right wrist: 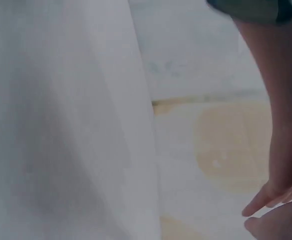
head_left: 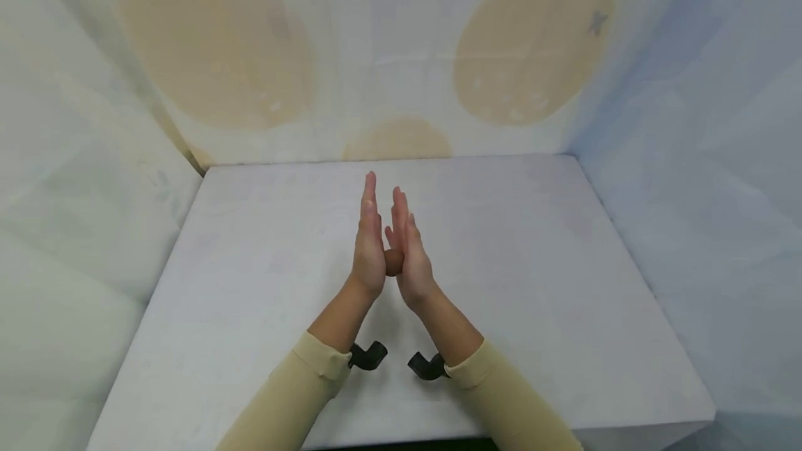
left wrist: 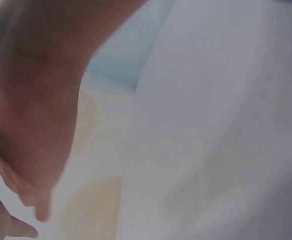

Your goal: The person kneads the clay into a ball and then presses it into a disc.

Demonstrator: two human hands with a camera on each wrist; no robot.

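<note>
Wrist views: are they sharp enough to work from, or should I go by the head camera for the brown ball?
Head view: sharp, evenly lit, soft shadows; the brown ball shows between the flat palms of the left hand and right hand. Left wrist view: blurred, hand fills the near corner, no ball visible. Right wrist view: soft too, mostly white table, ball hidden.

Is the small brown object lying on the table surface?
No, the small brown object is pressed between the palms of the left hand and right hand, above the table.
</note>
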